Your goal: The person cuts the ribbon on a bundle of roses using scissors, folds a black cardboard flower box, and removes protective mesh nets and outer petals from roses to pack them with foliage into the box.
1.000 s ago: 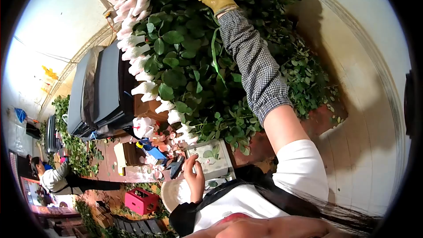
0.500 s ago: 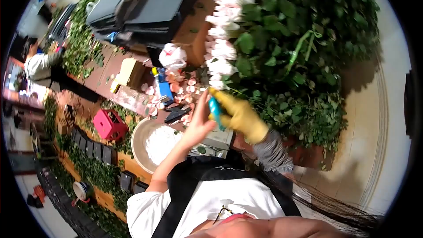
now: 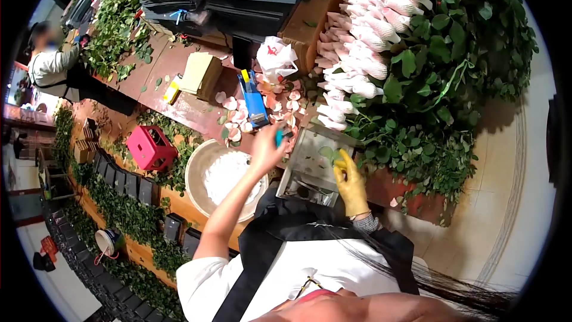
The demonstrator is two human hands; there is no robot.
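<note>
My bare left hand is closed on a teal-handled tool above the petals at the table's edge. Over the right side of a pale tray is my right hand in a yellow glove, its fingers slightly apart and nothing visible between them. Green leaves lie in the tray near its fingertips. Beyond the tray, rose stems with dense green leaves are piled up, their heads in pale pink mesh sleeves.
A blue box, a white bag, a brown paper stack and loose petals lie on the table. A bucket with white contents stands at lower left, near a pink stool. Another person stands far left.
My gloved right hand has come back from the leafy pile and let go of the teal-handled tool, which is now in my left hand. The view has shifted, showing more of the left side.
</note>
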